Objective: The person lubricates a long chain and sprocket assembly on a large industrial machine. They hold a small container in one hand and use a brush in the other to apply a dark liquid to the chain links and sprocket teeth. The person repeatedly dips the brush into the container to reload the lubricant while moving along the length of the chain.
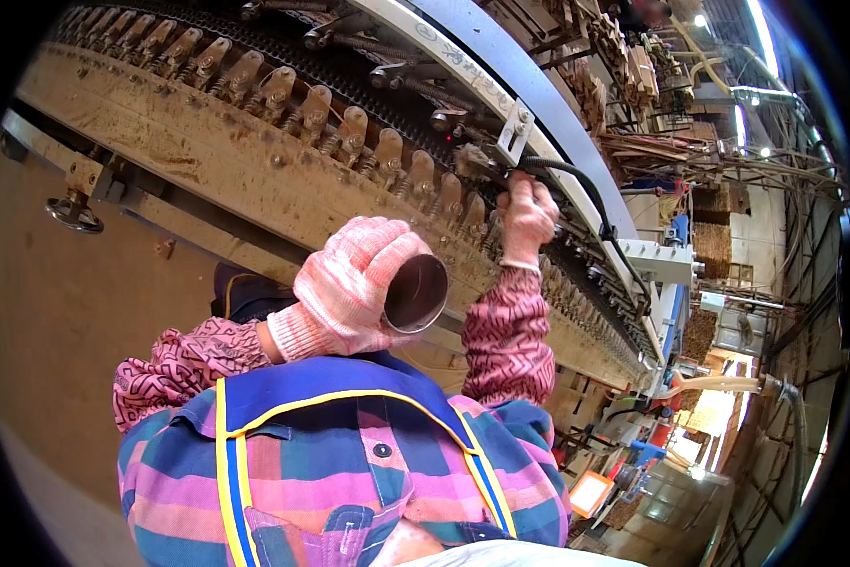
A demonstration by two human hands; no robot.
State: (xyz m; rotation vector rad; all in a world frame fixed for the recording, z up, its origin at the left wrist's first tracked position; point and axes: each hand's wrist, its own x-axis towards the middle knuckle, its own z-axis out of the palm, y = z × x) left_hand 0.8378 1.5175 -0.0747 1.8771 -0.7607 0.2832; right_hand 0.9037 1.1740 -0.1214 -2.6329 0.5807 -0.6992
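Observation:
My left hand (354, 283), in a pink knitted glove, is shut around a short brown tube (415, 293) whose open end faces the camera. It is held close to my chest, above a blue and yellow apron over a plaid shirt. My right hand (529, 219), also gloved in pink, is raised to the long machine. Its fingers close on a small part beside a black hose (576, 184) and a metal bracket (515, 132).
A long dusty machine with a row of several spring clamps (349, 132) and a chain runs diagonally from upper left to right. A grey curved rail (538, 104) lies behind it. A handwheel (73, 213) sits at left. Workshop clutter and stacked material fill the right side.

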